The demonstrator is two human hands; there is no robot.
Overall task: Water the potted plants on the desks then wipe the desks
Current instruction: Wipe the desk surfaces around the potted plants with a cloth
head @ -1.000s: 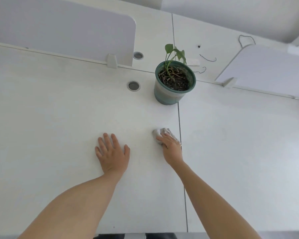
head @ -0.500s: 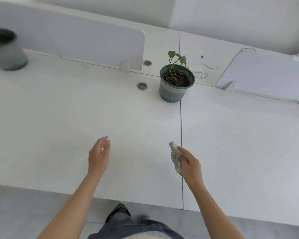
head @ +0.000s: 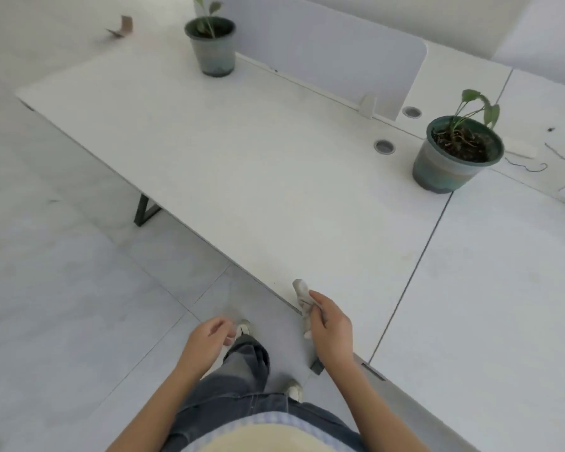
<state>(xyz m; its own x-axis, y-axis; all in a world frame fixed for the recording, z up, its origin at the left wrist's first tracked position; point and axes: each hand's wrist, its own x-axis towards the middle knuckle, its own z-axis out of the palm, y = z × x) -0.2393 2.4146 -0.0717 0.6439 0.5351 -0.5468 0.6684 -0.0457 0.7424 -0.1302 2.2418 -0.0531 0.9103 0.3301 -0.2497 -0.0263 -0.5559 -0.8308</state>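
Far plant top cut off; cloth partly hidden in right grip.

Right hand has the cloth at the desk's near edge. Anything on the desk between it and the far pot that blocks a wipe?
Nothing visible does. The right hand grips the cloth at the desk edge; the surface up to the far pot is bare. The near pot and cable grommet sit off to the right.

Right hand grips a cloth at the desk edge; left hand empty, loosely curled.
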